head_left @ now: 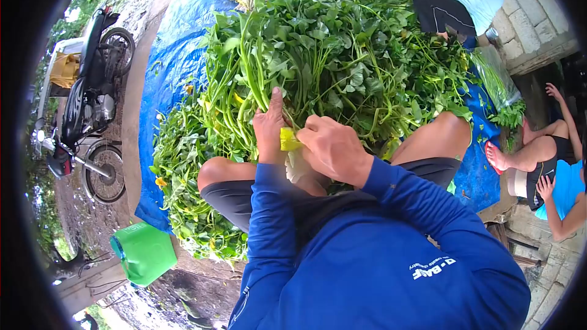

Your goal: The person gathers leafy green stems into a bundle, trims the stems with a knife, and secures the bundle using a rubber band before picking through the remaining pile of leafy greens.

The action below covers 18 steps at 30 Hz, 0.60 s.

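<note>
My left hand point(268, 128) is in front of my lap, index finger stretched out and the other fingers mostly hidden. It appears closed round a bunch of long green stems point(252, 70) that rises from it, leaves at the far end. Close beside it, my right hand point(336, 150) is closed, thumb and fingers pinching a bright yellow strip point(289, 139). The strip lies against the side of my left hand; whether it goes round the stems cannot be seen. A big heap of leafy greens point(342, 55) spreads in front of my knees.
A blue tarp point(174, 55) lies under the greens. A green container point(147, 253) stands at lower left and a motorcycle point(85, 104) is parked at left. One person point(483, 0) sits at upper right, another point(562, 177) at right. A plastic bag of greens point(494, 79) lies between them.
</note>
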{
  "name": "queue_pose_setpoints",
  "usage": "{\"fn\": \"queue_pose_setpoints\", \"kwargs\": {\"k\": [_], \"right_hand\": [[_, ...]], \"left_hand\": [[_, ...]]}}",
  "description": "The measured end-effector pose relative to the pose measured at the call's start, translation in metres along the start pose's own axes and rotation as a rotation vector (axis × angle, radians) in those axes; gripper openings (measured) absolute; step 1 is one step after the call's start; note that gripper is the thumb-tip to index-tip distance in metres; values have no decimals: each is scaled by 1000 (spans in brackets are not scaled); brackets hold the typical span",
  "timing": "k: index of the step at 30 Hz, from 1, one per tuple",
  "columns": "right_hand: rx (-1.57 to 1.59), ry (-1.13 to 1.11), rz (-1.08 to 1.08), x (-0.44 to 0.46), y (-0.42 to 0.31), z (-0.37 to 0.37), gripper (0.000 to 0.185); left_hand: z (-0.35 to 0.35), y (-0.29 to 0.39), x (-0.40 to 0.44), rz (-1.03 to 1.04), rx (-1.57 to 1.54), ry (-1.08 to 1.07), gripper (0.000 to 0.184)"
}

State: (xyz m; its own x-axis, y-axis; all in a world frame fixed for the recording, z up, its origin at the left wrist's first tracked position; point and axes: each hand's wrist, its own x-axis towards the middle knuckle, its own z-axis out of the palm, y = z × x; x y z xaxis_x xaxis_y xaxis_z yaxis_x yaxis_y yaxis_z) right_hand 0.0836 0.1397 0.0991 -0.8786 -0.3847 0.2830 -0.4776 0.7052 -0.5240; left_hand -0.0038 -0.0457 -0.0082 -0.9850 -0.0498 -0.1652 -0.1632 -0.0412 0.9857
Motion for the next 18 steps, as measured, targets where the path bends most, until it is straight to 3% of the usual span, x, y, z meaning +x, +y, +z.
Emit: {"fn": "queue_pose_setpoints", "kwargs": {"k": [1,3,4,8,12,15,18], "right_hand": [[12,28,0,-3,1,1,11],[10,75,-17,-8,6,5,11],[-5,90,-35,-11,10,7,13],[1,238,-219,-15,16,5,16],[208,202,-369,-29,-8,-10,16],[276,73,-314,-57,-19,-15,16],[436,-160,-102,-87,13,4,20]], "left_hand": [[3,17,-5,-33,-28,-13,44],[24,50,-20,-335,-313,96,45],[22,48,-17,-391,-446,69,43],[28,43,-12,-426,-562,141,45],[8,46,-6,-311,-437,205,49],[-22,68,4,-240,-405,227,56],[-48,92,4,-146,-330,315,54]]}}
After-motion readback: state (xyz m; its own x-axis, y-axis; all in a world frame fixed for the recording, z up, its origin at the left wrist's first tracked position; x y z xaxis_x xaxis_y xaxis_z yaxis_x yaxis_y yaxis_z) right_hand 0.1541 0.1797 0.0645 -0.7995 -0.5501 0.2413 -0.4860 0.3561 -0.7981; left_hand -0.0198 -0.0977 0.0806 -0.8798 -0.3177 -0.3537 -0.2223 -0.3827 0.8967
